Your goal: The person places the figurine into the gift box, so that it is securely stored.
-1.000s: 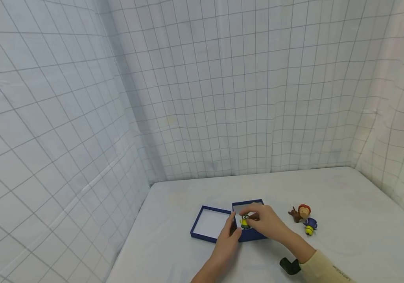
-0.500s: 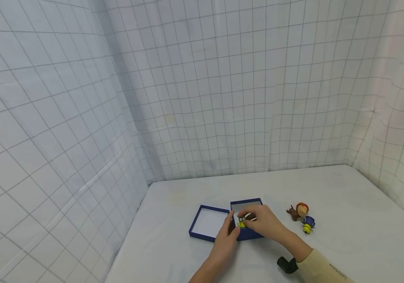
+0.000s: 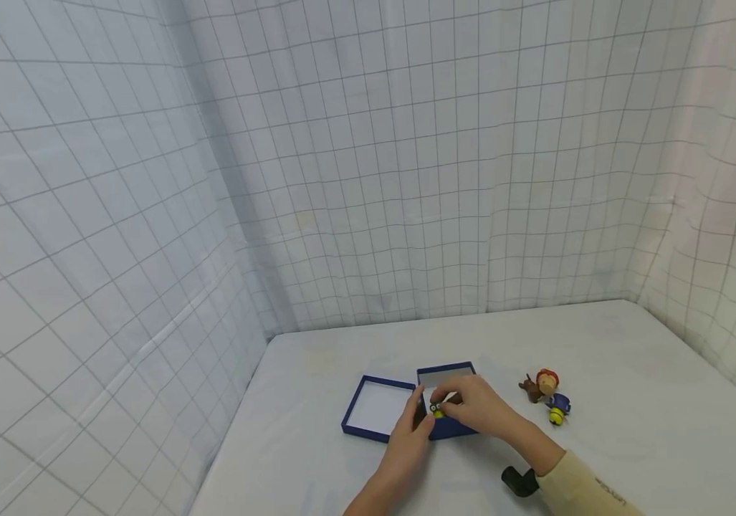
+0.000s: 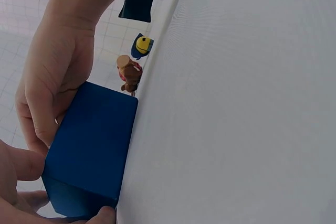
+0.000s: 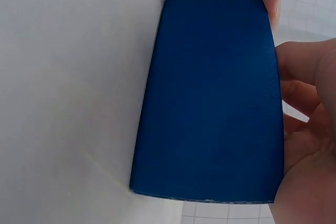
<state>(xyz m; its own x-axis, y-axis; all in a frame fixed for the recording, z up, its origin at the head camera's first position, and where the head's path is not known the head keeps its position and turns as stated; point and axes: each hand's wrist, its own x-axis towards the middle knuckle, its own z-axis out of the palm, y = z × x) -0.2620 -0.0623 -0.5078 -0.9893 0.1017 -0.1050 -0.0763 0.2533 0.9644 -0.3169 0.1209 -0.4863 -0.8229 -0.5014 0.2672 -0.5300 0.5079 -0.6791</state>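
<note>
A blue box (image 3: 450, 428) with a pale inside stands upright on the table, its top uncovered. My left hand (image 3: 408, 444) grips its left side, thumb at the near corner; the left wrist view shows fingertips on the blue wall (image 4: 92, 140). Over the box, my right hand (image 3: 480, 408) pinches a small yellow figure (image 3: 438, 413) with goggle eyes, low at the left part of the inside. The figure's lower part is hidden behind the near wall. In the right wrist view the blue wall (image 5: 210, 98) hides the figure.
Left of the box lies a shallow blue-rimmed lid (image 3: 366, 433), white side up. Farther right lie a brown figure (image 3: 531, 388), a red-capped figure (image 3: 547, 381) and a blue-and-yellow figure (image 3: 558, 408). A dark device (image 3: 519, 481) is at my right wrist.
The yellow figure has gone lower and slightly left into the box with my right hand. My left hand still grips the box side. The head view has shifted slightly.
</note>
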